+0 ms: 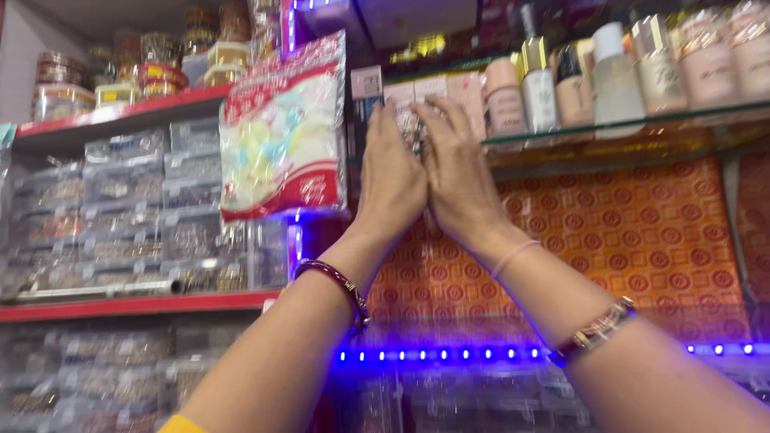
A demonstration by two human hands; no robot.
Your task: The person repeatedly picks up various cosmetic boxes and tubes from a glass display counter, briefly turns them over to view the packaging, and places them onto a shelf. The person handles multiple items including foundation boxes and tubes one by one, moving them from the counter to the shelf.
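Note:
Both my hands reach up to a glass shelf [626, 128] at its left end. My left hand [391, 178] and my right hand [459, 178] are side by side, backs toward me, fingers up against small pale pink boxes [417, 95] standing there. The fingertips touch or clasp a box; the hands hide whether it is gripped. A dark red bangle [341, 285] circles my left wrist. On my right arm sit a thin pink band [513, 256] and a dark bracelet [597, 330].
Cosmetic bottles [618, 72] line the glass shelf to the right. A hanging plastic packet with pastel items [282, 136] is left of my hands. Red shelves [136, 305] hold several clear boxes of small goods and jars above. An orange patterned panel [642, 240] and blue lights [449, 353] lie below.

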